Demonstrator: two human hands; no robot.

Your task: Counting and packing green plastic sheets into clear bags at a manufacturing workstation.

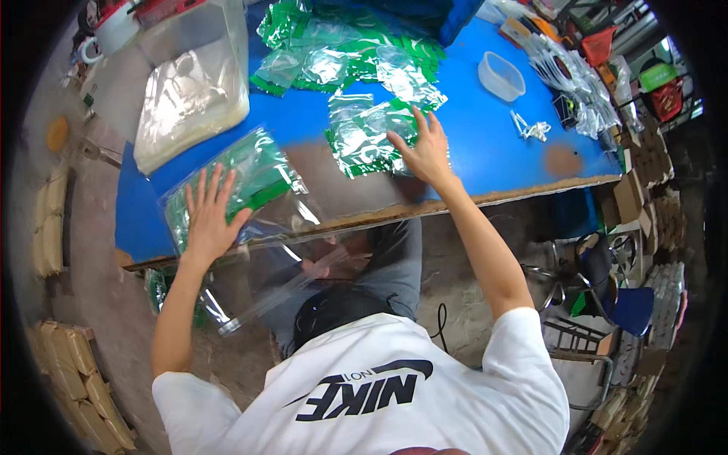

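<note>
Clear plastic bag (262, 178), green showing through it, lies at ten o'clock on my feed, by the near edge of the blue bench (470, 144). I see the left hand (208, 227) flat on it, fingers spread. At twelve, the right hand (431, 159), thumb held apart from its fingers, is over green packets (360, 144); I cannot tell whether its fingertips touch them. One o'clock shows me a clear tub (501, 76).

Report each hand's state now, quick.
Left hand: open, laid flat on the clear bag.
Right hand: open, fingers spread at the green packets; grip can't be confirmed.
</note>
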